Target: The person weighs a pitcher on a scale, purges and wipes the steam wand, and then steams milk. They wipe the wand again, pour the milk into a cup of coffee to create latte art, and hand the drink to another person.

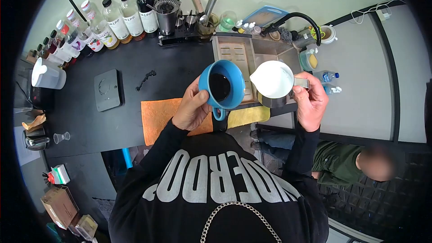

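Observation:
My left hand (194, 105) is wrapped round a blue cup (236, 87), tilted to the right, with dark liquid, apparently coffee, in it. The cup's handle points down toward my body. In my right hand (310, 103) is the handle of a metal milk pitcher (271, 101), full of white milk (274, 79). The pitcher's spout faces left toward the cup, with a small gap between the two. Both vessels are held up over the counter's front edge and sink area. The right hand's fingers are closed round the handle and partly hidden.
An orange cloth (157, 117) and a yellow cloth (249, 116) lie along the front edge. Behind are a sink (270, 47) with a black faucet (310, 20) and several syrup bottles (118, 24). A scale (107, 90) sits left. Another person (335, 162) is at right.

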